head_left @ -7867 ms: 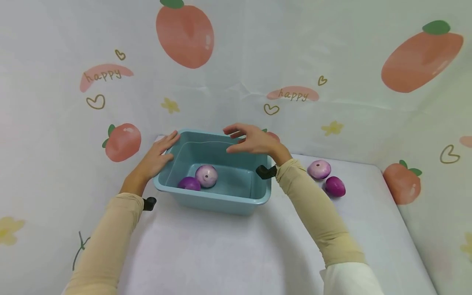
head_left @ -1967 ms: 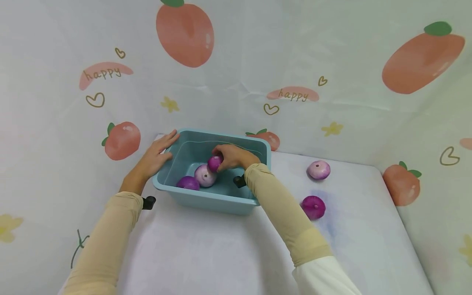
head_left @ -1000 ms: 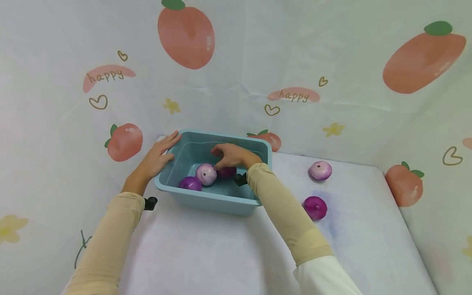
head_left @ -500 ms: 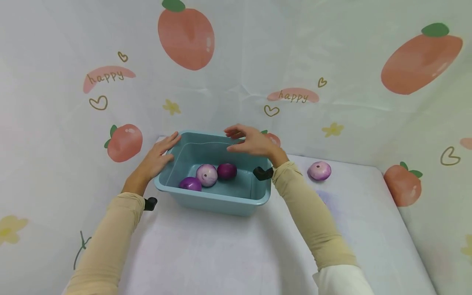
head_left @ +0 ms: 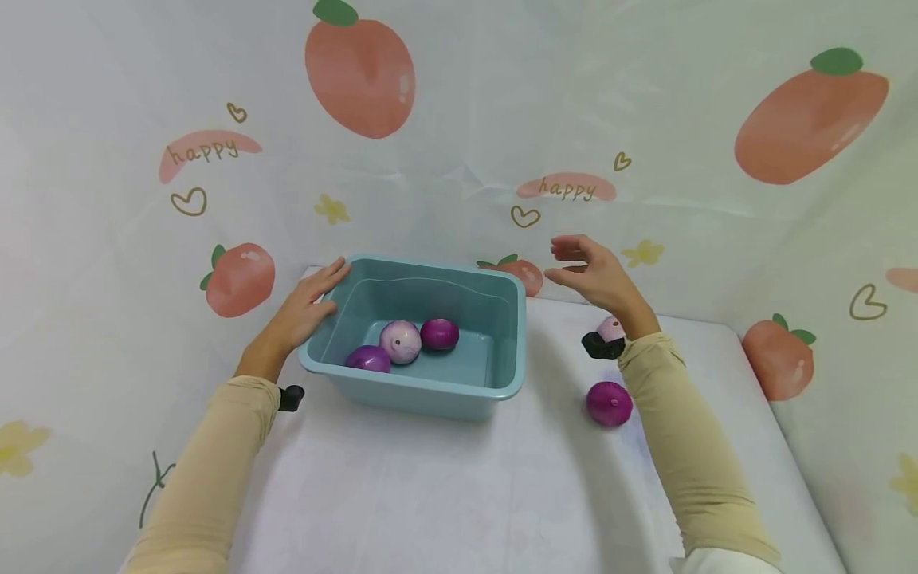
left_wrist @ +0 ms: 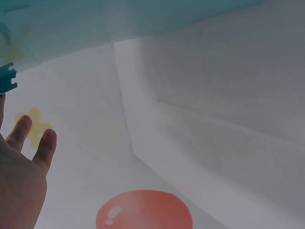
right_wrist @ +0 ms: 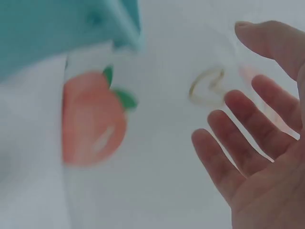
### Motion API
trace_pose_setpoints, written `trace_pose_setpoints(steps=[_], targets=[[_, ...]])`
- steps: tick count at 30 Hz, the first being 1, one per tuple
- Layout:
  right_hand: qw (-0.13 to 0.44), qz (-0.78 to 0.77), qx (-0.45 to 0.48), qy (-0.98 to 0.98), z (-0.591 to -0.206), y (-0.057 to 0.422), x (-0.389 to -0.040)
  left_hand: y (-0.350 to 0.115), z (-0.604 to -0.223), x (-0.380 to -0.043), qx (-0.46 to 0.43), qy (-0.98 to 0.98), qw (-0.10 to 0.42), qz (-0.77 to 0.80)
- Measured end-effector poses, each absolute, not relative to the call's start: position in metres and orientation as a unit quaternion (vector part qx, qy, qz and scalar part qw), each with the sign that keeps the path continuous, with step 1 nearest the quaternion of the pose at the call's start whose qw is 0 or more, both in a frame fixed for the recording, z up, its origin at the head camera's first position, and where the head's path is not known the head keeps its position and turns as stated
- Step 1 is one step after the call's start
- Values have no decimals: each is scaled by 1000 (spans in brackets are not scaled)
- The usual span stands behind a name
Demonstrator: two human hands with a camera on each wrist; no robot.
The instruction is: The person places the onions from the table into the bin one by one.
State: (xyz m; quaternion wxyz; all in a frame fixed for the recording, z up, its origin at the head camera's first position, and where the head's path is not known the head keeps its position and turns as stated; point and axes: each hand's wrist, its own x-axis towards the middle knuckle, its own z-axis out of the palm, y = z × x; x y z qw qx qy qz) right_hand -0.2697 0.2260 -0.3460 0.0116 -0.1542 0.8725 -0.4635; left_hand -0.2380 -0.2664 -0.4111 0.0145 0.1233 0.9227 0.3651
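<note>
A blue plastic basin (head_left: 423, 393) stands on the white-covered table. Against its left rim rests my left hand (head_left: 301, 311), fingers extended; the left wrist view shows that hand (left_wrist: 21, 176) with loose fingers beside the basin wall (left_wrist: 71, 43). Inside the basin lie a purple onion (head_left: 369, 359), a pale onion (head_left: 401, 342) and a dark purple onion (head_left: 440, 334). My right hand (head_left: 595, 275) is in the air right of the basin, holding nothing, its fingers spread in the right wrist view. Below it on the table are a magenta onion (head_left: 609, 403) and a pale onion (head_left: 610, 328), partly hidden by the wrist.
A white cloth backdrop (head_left: 445, 119) printed with red fruit, hearts and yellow flowers rises behind the table. A bluish stain (head_left: 633, 430) marks the tabletop near the magenta onion. The table's right edge slopes down at the far right.
The right hand lowered a dark purple onion into the basin, let go, then rose and moved right. One table onion was shifted nearer earlier. The left hand stayed on the rim.
</note>
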Motion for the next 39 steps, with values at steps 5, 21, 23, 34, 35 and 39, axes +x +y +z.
trace_pose_setpoints(steps=[5, 21, 23, 34, 35, 39], targets=[[22, -429, -85, 899, -368, 267, -264, -267, -411, -237, 122, 922, 15, 367], [86, -365, 0, 927, -439, 337, -256, -267, -414, -238, 119, 922, 17, 368], [100, -354, 2, 930, -445, 339, -255, -267, -414, -238, 117, 922, 18, 368], [145, -350, 37, 925, -472, 347, -244, -265, -412, -239, 115, 922, 24, 369], [144, -356, 39, 922, -473, 347, -243, -265, -412, -239, 115, 922, 23, 369], [148, -363, 45, 919, -473, 347, -243, -265, -412, -239, 114, 922, 21, 370]])
